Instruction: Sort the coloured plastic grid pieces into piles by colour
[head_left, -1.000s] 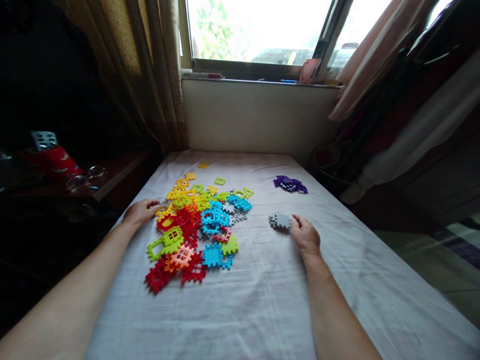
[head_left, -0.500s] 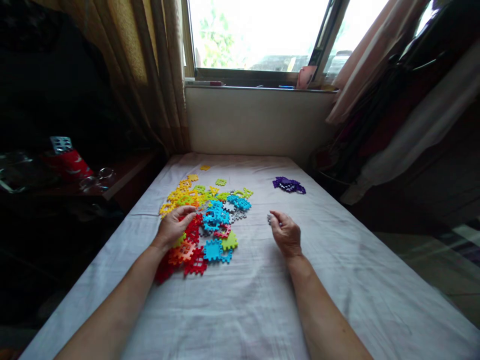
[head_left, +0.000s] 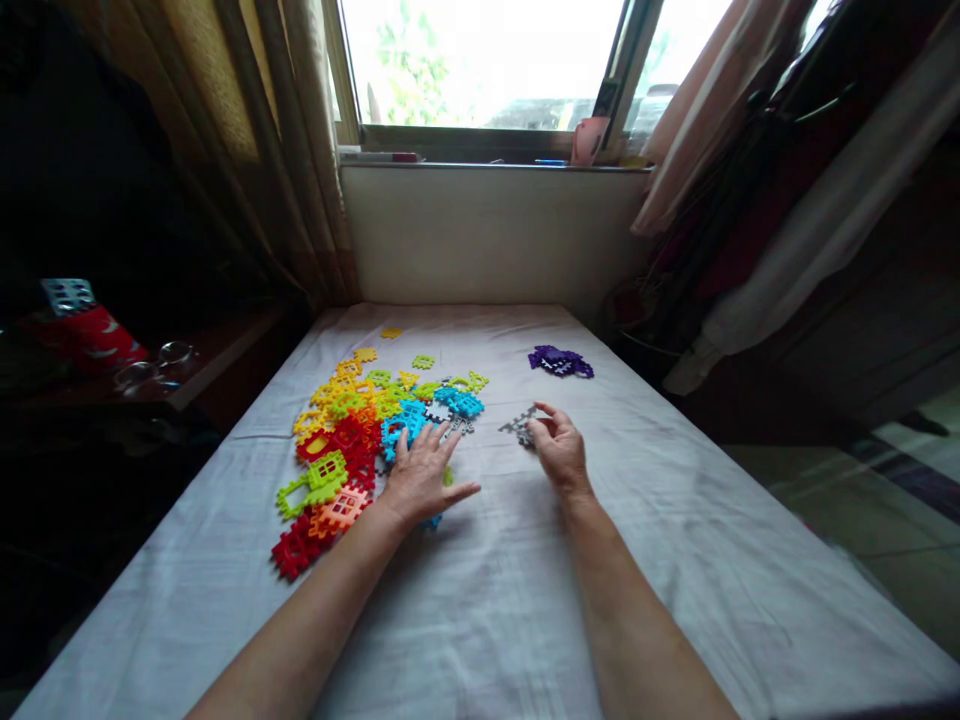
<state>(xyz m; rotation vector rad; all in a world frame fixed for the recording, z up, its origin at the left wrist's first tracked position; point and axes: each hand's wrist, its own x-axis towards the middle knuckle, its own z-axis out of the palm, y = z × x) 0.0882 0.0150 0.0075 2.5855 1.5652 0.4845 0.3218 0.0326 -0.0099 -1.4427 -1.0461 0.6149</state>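
Note:
My left hand (head_left: 424,477) is spread with fingers apart over the right side of the colourful pile, hiding some pieces beneath it. Around it lie toothed plastic interlocking tiles: blue tiles (head_left: 401,425), red tiles (head_left: 352,445), an orange tile (head_left: 341,508), green tiles (head_left: 326,478) and yellow tiles (head_left: 330,400). My right hand (head_left: 559,448), to the right of the pile, pinches a grey interlocking tile (head_left: 523,425) between thumb and fingers. More grey tiles (head_left: 463,426) lie by the blue ones.
A heap of purple tiles (head_left: 560,361) lies far right on the white sheet (head_left: 480,640). On the left stand a dark side table (head_left: 217,350) with glasses (head_left: 154,368) and a red container (head_left: 105,335). Hanging clothes (head_left: 780,250) are at the right; a window is ahead.
My left hand has moved right from the red tiles to the blue ones and spread its fingers. In my right hand, more of the grey tile now shows. The view has shifted slightly.

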